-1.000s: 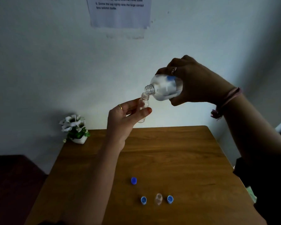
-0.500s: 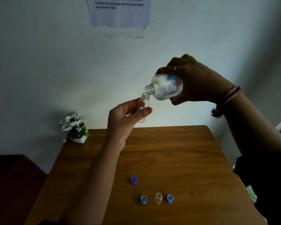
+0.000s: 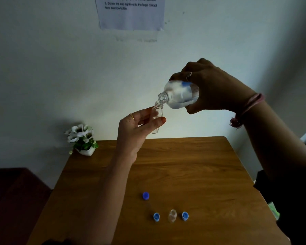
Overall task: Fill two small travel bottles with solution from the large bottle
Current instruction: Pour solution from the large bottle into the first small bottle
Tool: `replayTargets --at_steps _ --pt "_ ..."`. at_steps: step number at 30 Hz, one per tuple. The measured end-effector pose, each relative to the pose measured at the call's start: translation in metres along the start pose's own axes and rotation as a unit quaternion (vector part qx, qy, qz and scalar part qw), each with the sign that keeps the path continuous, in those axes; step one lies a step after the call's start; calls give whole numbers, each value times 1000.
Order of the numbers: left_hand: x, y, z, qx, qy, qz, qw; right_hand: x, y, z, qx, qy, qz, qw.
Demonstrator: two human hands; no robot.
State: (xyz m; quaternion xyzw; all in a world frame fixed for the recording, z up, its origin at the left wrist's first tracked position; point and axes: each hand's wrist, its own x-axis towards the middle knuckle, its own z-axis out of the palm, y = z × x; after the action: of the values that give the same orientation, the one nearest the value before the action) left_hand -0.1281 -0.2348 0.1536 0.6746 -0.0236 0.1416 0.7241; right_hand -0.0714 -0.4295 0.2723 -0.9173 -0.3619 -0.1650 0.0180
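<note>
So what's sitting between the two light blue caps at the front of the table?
The second small travel bottle, open and uncapped, stands between the two light blue caps in the head view.

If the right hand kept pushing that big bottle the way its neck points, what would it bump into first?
Most likely the small travel bottle in the left hand: the large bottle, gripped by the right hand, has its mouth right at that rim.

barely a shift here: the right hand (image 3: 217,89) has tipped the large bottle (image 3: 179,95) a touch lower, its open mouth now right at the rim of the travel bottle (image 3: 157,115), which the left hand (image 3: 137,130) has nudged up to meet it.
</note>
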Motion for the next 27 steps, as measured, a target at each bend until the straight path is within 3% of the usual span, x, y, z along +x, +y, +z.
replayTargets --at_steps 27 --pt "-3 1 0 -7 1 -5 1000 0 -1 -1 -1 -5 -5 1000"
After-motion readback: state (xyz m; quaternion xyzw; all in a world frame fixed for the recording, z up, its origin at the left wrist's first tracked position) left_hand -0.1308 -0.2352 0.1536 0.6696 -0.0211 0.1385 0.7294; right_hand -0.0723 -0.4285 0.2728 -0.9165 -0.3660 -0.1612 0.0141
